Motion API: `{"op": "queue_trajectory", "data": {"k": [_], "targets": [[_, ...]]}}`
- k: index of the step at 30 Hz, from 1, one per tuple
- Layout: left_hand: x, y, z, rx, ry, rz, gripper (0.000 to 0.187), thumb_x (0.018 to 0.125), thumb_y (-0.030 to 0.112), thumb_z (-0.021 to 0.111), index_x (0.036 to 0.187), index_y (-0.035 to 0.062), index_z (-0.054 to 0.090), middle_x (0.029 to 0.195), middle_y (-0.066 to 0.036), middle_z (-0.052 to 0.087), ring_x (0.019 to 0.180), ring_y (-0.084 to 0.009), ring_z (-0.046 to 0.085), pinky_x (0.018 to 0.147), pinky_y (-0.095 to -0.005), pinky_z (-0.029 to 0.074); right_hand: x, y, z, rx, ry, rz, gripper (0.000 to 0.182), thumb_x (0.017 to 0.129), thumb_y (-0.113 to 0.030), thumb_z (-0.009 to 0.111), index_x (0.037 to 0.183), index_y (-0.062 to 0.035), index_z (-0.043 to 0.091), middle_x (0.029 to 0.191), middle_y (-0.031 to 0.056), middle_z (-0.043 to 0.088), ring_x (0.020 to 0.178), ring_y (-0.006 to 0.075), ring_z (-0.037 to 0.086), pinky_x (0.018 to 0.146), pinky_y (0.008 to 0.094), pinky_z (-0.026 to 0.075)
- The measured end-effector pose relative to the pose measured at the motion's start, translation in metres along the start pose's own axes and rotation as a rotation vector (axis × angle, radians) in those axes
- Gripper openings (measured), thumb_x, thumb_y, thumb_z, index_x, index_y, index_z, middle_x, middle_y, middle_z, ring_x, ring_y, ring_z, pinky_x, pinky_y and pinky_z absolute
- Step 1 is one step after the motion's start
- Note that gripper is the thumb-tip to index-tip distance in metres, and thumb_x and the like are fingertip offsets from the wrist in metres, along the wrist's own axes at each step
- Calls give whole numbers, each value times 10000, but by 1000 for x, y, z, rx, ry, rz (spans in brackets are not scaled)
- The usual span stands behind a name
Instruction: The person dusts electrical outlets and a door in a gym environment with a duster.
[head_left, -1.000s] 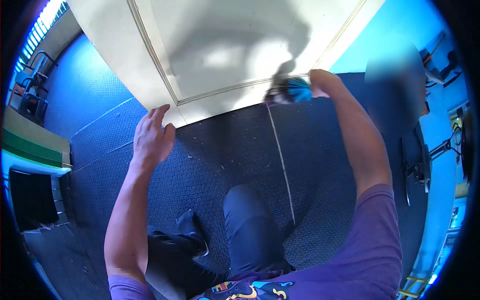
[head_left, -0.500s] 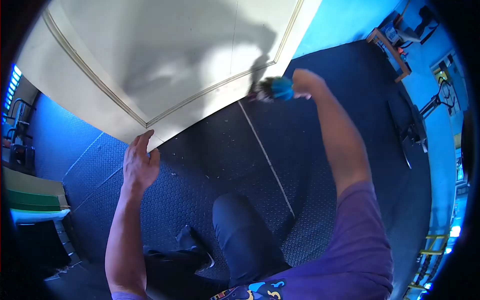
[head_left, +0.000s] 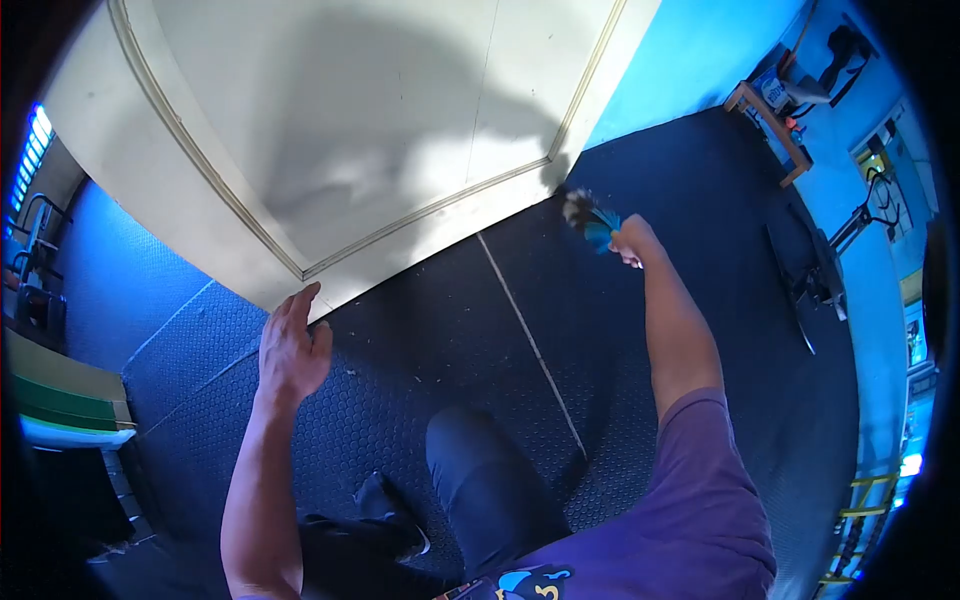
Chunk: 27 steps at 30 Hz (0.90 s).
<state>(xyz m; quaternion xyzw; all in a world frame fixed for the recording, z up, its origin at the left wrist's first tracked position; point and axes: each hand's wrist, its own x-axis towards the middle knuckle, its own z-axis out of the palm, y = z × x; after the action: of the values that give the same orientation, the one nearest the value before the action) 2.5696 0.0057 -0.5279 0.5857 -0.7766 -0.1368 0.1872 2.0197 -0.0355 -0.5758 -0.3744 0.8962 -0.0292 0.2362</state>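
Observation:
My right hand [head_left: 634, 242] is closed around the handle end of a duster [head_left: 594, 221] with blue and dark bristly strands. Its dark tip is close to the lower right corner of a cream panelled door [head_left: 420, 235]; whether it touches cannot be made out. My left hand [head_left: 293, 345] is at the door's lower left corner, fingers stretched out with the tips at the edge. Nothing is held in it. My shadow falls across the door panel.
Dark textured rubber matting [head_left: 400, 360] with a pale seam covers the floor. A small wooden bench [head_left: 770, 125] with items stands at the upper right by a blue wall [head_left: 650, 80]. Exercise equipment [head_left: 825, 260] is on the right. Green-edged padding [head_left: 65, 405] lies on the left.
My right hand and the duster have moved down and slightly right, lower than the door's bottom right corner. The left hand stays at the door corner, while the whole view has shifted a little.

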Motion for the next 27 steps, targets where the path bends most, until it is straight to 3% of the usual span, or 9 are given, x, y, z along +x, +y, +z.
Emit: {"op": "queue_trajectory", "data": {"k": [4,6,11,13,15,17,20,23,27], "targets": [[2,4,5,-13,-39,-12,532,832,137,527,1354,39,512,1266,-217,587,1202,-387,540,1062,-466,390,3,20,11,129,170,23,282,865,-223,681,875,59,664,734,218,685,598,321,694,558,429,562],[5,6,8,-11,-46,10,531,831,136,526,1352,37,513,1260,-218,589,1201,-388,541,1063,-466,390,11,30,21,298,578,-268,198,831,-167,721,799,14,648,608,133,637,488,241,637,473,399,511],[5,7,9,-31,-59,24,522,830,128,530,1342,26,519,1228,-219,601,1164,-399,554,1029,-461,414,4,44,40,-203,17,-114,228,883,-215,628,923,6,670,878,218,705,815,368,709,698,444,574],[6,6,11,-31,-52,42,518,835,133,533,1342,28,520,1221,-222,601,1152,-402,556,1018,-464,419,-6,57,62,21,67,27,164,802,-161,741,865,-28,668,679,154,669,615,283,697,595,394,558],[4,-2,17,-35,-50,70,514,840,139,536,1342,30,521,1213,-226,602,1141,-406,558,1008,-467,424,-25,76,95,44,443,-150,231,837,-232,719,877,-12,661,746,184,683,684,333,704,647,439,559],[11,-8,25,-136,-2,129,505,854,150,544,1342,20,522,1242,-231,597,1175,-405,551,1032,-469,416,-86,73,102,174,479,-113,333,858,-327,693,886,2,650,823,205,691,772,372,700,695,477,547],[7,35,16,-477,-120,-312,443,863,89,586,1284,-47,566,1280,-252,600,1207,-402,569,1050,-454,439,-196,81,83,467,68,102,457,843,-419,697,859,30,614,827,234,667,779,401,669,711,482,523],[-43,89,-2,-341,-321,8,540,842,163,663,1329,-31,535,1311,-253,583,1235,-375,563,1066,-447,433,-311,89,32,698,-242,274,291,864,-265,719,850,0,598,625,109,609,436,206,587,360,366,433],[-59,219,-105,-434,-422,0,583,841,203,686,1350,-16,503,1290,-246,593,1207,-386,575,1035,-443,451,-435,84,-79,739,-297,342,286,866,-256,729,969,-29,587,623,79,598,443,173,568,367,334,431]]}}
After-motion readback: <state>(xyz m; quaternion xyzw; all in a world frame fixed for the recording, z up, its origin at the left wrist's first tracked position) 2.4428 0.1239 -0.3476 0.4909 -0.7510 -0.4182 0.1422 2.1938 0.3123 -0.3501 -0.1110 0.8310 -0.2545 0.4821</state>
